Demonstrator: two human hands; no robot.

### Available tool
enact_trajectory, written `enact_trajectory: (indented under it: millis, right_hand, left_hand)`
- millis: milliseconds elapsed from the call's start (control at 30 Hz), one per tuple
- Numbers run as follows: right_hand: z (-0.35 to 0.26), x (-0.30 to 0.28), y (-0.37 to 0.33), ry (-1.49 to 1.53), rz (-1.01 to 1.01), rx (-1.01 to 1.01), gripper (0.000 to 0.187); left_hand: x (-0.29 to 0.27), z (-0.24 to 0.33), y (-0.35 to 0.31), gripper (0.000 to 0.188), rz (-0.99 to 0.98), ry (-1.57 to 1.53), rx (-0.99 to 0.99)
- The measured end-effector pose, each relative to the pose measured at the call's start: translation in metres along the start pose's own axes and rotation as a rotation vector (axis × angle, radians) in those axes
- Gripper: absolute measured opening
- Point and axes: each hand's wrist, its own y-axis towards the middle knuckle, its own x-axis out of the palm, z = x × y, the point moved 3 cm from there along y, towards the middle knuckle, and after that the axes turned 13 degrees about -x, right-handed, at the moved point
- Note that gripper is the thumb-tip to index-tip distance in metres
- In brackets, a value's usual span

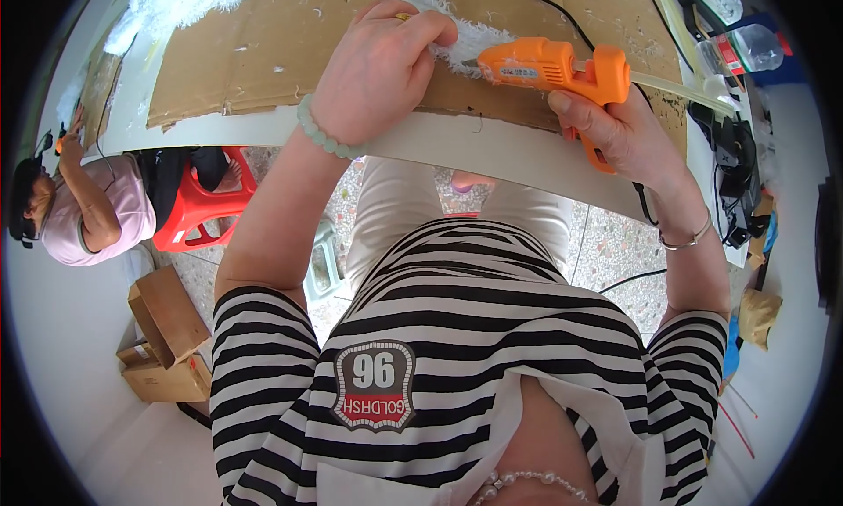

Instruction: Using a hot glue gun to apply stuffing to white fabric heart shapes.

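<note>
Both forearms reach forward; left hand (378, 71) presses down with bent fingers, right hand (615, 124) is fisted.

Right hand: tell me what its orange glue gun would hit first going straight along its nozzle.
The right hand aims the orange glue gun leftward; first comes the white fluffy strip, pinched by the left hand.

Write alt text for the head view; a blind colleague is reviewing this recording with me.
Seen from above, a person's right hand grips an orange glue gun, nozzle aimed at a white fluffy strip that the left hand pinches against a cardboard sheet on a white table. At far left, another person sits by a red stool.
</note>
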Motion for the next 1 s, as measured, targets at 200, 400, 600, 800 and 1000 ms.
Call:
enact_trajectory:
  millis: [200,400,600,800,1000]
  right_hand:
    - [-0.002,0.001,0.001,0.066,0.054,0.008,0.032]
    - [0.001,0.0,0.002,0.072,0.056,0.032,0.033]
    - [0.001,0.002,0.008,0.026,0.041,0.013,0.036]
    - [0.002,0.002,0.01,0.007,0.025,0.032,0.036]
    - [0.003,-0.014,-0.008,-0.03,0.031,0.041,0.034]
  left_hand:
    - [0.0,-0.001,-0.001,0.02,-0.001,-0.003,-0.007]
    - [0.001,0.0,0.0,0.02,0.0,-0.01,0.001]
    - [0.0,0.0,0.0,0.02,0.004,-0.01,0.003]
    - [0.001,0.0,0.001,0.02,0.017,-0.02,0.005]
    - [0.0,0.001,0.002,0.019,0.018,-0.01,-0.002]
